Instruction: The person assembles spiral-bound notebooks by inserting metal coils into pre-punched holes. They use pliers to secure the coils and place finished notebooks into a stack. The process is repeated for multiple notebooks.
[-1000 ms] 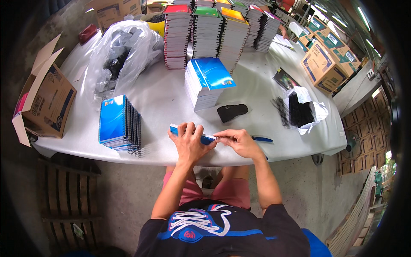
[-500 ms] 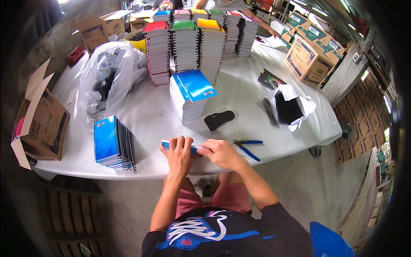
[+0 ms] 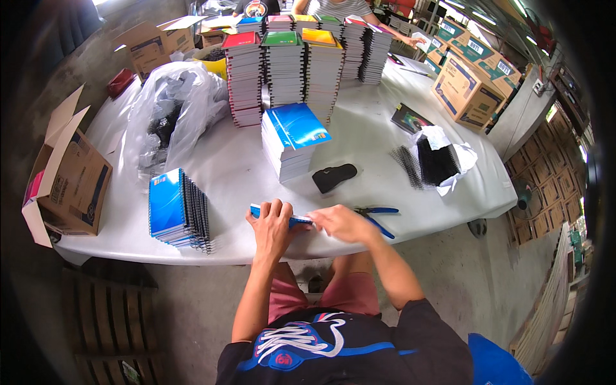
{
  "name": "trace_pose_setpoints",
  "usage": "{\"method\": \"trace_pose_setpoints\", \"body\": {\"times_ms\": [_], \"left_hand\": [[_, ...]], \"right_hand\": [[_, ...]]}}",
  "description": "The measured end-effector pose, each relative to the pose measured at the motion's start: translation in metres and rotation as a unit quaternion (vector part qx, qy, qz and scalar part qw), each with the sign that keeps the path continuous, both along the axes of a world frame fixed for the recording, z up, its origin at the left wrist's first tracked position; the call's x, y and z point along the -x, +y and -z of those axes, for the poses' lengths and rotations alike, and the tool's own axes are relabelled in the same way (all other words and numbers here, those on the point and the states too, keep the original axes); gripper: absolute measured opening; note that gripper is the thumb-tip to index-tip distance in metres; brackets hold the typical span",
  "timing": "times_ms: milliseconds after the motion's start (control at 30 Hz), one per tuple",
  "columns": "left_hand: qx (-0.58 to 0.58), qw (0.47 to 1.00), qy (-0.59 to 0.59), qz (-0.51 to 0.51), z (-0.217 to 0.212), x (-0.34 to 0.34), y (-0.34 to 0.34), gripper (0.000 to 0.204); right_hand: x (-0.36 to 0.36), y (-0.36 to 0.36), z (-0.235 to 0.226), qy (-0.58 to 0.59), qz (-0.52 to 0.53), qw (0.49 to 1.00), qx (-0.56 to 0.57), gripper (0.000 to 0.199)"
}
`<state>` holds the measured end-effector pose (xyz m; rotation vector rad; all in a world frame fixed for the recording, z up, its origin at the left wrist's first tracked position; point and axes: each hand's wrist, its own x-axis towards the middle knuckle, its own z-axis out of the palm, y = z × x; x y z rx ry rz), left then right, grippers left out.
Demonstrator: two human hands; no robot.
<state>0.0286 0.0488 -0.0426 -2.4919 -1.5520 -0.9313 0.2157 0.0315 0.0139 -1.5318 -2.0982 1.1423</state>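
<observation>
My left hand (image 3: 273, 226) grips a blue-covered notebook (image 3: 299, 220) held edge-on just above the table's front edge, largely hidden by the fingers. At its right end, my right hand (image 3: 343, 222) is closed, with the fingertips at the notebook's corner; what they pinch is too small and blurred to make out. Left of my hands stands a stack of blue coil-bound notebooks (image 3: 165, 204). Beyond my hands rises a stack of blue-topped books (image 3: 298, 128), with white page edges facing me. Blue-handled pliers (image 3: 380, 221) lie right of my right hand, and a black pouch-like piece (image 3: 333, 177) lies behind it.
Tall stacks of bound notebooks (image 3: 282, 70) stand across the back. A plastic bag of black coils (image 3: 170, 115) and an open carton (image 3: 77, 183) are on the left. Black coils on white paper (image 3: 437, 162) and closed cartons (image 3: 467, 90) sit right. Another person's hand (image 3: 410, 41) shows behind.
The whole view has shifted slightly. My right hand has turned at the notebook's end and its fingers look blurred; my left hand keeps its grip.
</observation>
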Motion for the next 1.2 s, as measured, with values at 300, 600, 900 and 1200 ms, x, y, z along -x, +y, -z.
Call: {"method": "trace_pose_setpoints", "body": {"times_ms": [300, 600, 900, 1200], "left_hand": [[0.009, 0.989, -0.126, 0.075, -0.007, 0.004, -0.005, 0.052], [0.012, 0.987, -0.144, 0.066, -0.001, 0.011, -0.008, 0.05], [0.037, 0.984, -0.155, 0.086, -0.003, 0.009, -0.006, 0.049], [0.037, 0.98, -0.168, 0.098, 0.002, 0.015, 0.0, 0.055]], "right_hand": [[-0.095, 0.07, 0.057, -0.192, 0.107, 0.918, -0.33, 0.038], [-0.026, 0.005, 0.037, 0.316, 0.015, 0.936, -0.151, 0.014], [-0.022, 0.016, 0.048, 0.298, 0.003, 0.949, -0.098, 0.018], [-0.006, 0.013, 0.023, 0.426, -0.073, 0.892, -0.131, 0.04]]}}
